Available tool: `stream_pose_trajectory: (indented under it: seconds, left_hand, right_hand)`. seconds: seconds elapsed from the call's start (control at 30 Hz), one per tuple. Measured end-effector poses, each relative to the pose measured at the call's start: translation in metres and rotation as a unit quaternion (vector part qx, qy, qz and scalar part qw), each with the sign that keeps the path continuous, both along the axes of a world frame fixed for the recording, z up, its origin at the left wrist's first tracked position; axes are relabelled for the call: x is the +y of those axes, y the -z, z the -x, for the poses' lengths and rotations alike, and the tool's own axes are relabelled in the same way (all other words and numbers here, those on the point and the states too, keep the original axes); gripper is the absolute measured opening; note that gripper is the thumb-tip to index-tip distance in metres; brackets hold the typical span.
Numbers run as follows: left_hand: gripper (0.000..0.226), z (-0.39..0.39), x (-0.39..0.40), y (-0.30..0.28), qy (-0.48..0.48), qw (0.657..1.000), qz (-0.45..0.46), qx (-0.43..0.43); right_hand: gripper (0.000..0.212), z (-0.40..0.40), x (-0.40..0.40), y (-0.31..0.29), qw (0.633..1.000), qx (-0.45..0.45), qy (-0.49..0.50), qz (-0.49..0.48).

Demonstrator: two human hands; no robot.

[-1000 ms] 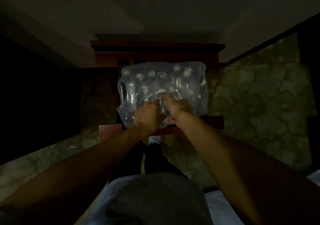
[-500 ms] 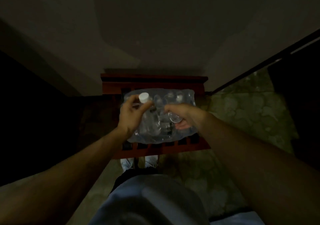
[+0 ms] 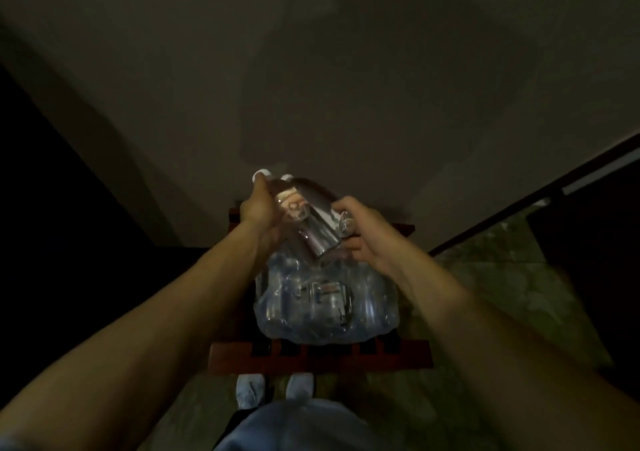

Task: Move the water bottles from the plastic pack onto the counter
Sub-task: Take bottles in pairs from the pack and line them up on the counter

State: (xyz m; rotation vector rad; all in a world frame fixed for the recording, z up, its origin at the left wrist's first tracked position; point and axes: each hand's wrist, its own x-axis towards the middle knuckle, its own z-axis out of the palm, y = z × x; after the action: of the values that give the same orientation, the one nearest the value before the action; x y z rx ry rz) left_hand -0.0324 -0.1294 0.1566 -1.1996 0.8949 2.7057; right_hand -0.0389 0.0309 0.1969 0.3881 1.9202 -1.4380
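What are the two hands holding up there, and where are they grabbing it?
Water bottles lifted above the plastic pack. The left hand grips one bottle near its neck; the right hand holds another bottle at its bottom end. How many bottles in all is unclear.

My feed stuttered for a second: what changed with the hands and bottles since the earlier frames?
A second ago both hands worked at the pack's top. Now the left hand and right hand hold bottles lifted clear above the plastic pack, white caps pointing away; how many bottles there are is hard to tell. The pack stays on the red wooden rack.
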Motion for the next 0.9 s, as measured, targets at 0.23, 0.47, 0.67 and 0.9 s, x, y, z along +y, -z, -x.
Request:
stream_pose_trajectory:
  seconds: [0.23,0.47,0.67,0.9]
  left_hand:
    - [0.063,-0.031,-0.033,-0.034,0.014,0.999,-0.019,0.023]
    - [0.026,-0.091,-0.064,-0.066,0.032,0.996,0.012,0.079]
    - [0.028,-0.139,-0.064,-0.105,0.109,0.962,0.159,0.194]
    - [0.040,-0.174,-0.069,-0.162,0.046,0.909,0.333,0.247]
  right_hand:
    - [0.030,-0.049,-0.046,-0.027,0.984,0.022,0.084,0.157]
    - [0.040,-0.084,-0.062,-0.035,0.967,0.002,0.088,0.238]
    - [0.055,-0.115,-0.061,-0.042,0.919,-0.042,0.065,0.388]
    - [0.052,-0.132,-0.059,-0.069,0.906,0.095,-0.084,0.404]
